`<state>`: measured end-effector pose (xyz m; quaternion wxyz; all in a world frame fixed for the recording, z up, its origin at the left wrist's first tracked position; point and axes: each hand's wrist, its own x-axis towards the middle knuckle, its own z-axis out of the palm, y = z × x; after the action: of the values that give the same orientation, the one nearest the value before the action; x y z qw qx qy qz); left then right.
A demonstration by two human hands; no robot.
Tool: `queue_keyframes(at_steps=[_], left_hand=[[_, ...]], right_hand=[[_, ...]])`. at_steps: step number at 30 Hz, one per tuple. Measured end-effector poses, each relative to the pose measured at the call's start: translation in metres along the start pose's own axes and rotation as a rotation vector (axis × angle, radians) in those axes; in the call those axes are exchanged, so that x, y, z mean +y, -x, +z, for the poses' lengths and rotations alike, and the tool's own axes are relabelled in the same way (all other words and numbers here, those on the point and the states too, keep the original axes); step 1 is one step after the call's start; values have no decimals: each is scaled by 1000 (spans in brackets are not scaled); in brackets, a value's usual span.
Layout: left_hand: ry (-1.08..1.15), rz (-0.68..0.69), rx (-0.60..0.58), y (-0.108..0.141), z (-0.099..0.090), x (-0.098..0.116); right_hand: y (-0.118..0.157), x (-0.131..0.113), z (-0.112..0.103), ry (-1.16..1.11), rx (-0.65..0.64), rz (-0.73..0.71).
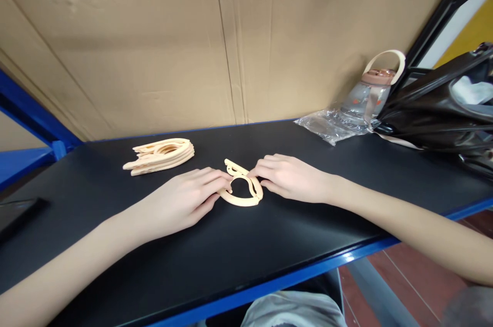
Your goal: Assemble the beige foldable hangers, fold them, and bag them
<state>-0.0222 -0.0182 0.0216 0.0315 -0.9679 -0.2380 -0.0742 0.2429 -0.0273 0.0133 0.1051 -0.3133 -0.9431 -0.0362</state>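
A cream plastic folding hanger (245, 202) lies flat on the black tabletop, its curved arms folded round an open loop. My left hand (194, 194) grips the loop's left side, thumb and fingers closed on it. On the other side, my right hand (287, 177) has its fingers pinched on the hanger's upper right edge. The fingertips of both hands partly cover the plastic. Behind my left hand rests a stack of several similar cream folding hangers (165, 157).
A clear water bottle (367, 96) with a pink lid and cream handle stands at the back right, beside a crumpled clear plastic bag (327, 124). A black bag (442, 106) sits at the right end. A dark flat device (19, 214) lies far left. Cardboard (173, 50) backs the table.
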Motion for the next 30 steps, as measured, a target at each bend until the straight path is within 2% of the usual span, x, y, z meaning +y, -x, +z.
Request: queue_keyframes(at_steps=[8,19,25,30], left_hand=[[28,-28,-37,-2,-5,4],[17,-95,-50,-1,-8,5],[18,-128,-35,-2,-6,5],[19,-177,37,-3,-2,5]], right_hand=[[1,-4,-2,-100,30,-6],[1,-7,-3,-99,53,-7],[2,-7,-4,-115,53,-31],[2,-7,-6,-105,17,-63]])
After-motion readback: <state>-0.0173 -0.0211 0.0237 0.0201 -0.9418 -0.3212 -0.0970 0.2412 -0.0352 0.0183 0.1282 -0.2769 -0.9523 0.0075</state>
